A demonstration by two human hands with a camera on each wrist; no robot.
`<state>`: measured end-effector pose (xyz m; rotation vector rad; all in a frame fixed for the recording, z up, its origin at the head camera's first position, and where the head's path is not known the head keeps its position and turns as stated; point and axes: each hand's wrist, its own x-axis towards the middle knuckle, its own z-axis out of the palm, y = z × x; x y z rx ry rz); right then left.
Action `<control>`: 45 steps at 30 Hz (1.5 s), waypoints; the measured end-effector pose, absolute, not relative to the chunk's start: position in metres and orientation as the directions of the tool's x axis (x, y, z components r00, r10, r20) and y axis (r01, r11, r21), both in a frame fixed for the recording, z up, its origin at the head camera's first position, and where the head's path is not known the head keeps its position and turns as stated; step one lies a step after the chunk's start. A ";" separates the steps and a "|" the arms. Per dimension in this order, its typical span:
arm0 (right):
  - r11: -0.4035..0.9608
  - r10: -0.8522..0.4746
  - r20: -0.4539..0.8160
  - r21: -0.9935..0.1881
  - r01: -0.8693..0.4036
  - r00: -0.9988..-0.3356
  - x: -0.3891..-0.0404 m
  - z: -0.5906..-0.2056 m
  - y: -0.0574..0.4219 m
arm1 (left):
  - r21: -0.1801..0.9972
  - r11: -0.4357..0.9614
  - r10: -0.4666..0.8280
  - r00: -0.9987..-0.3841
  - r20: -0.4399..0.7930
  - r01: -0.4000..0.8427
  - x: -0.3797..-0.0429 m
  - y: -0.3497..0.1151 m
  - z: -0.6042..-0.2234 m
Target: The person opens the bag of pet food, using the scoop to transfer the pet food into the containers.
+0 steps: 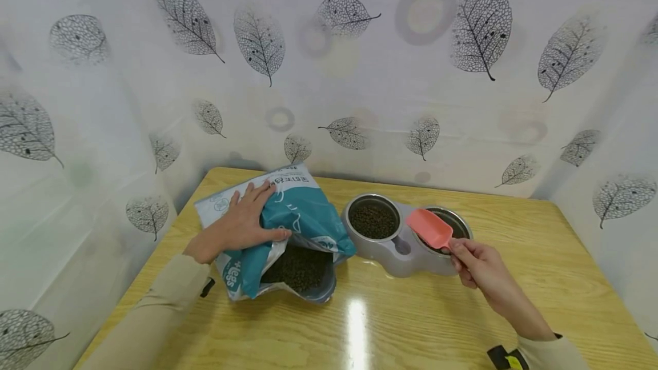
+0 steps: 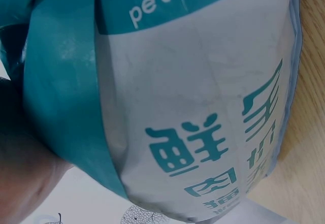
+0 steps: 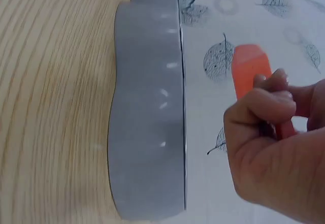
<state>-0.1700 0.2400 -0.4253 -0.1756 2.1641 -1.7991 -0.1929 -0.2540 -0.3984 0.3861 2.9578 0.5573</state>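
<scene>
My right hand [image 1: 480, 270] grips the handle of a coral-pink scoop [image 1: 430, 228], its fingers curled round it. The scoop is over the right-hand metal bowl [image 1: 461, 222] and hides much of its inside; no kibble shows on the scoop. In the right wrist view the scoop [image 3: 250, 66] stands above the rim of the bowl stand. With fingers spread, my left hand [image 1: 241, 224] rests on a teal and white pet food bag [image 1: 308, 204]. The bag lies on its side, mouth toward me, with dark kibble [image 1: 298, 267] inside. Its printed side [image 2: 177, 92] fills the left wrist view.
A grey double-bowl stand [image 1: 398, 264] is right of the bag, on a light wooden table [image 1: 411, 318]. Its left bowl [image 1: 372, 218] holds brown kibble. Leaf-patterned sheeting [image 1: 360, 90] surrounds the table's back and sides.
</scene>
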 end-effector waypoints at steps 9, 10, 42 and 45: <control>0.136 -0.650 -0.105 -0.991 0.022 -0.753 -0.159 -0.417 0.210 | 0.372 0.899 0.271 -0.961 -0.059 0.230 -0.192 -0.254 -0.399; 0.128 -0.671 -0.109 -0.991 0.030 -0.733 -0.158 -0.416 0.205 | 0.372 0.899 0.271 -0.961 -0.059 0.231 -0.192 -0.254 -0.399; 0.625 -0.572 0.348 -0.401 -0.670 -0.742 -0.112 -0.446 0.039 | 0.377 0.898 0.267 -0.962 -0.059 0.226 -0.193 -0.254 -0.399; 0.615 -0.588 0.376 -0.368 -0.698 -0.716 -0.115 -0.450 0.034 | 0.375 0.898 0.269 -0.961 -0.058 0.229 -0.193 -0.254 -0.399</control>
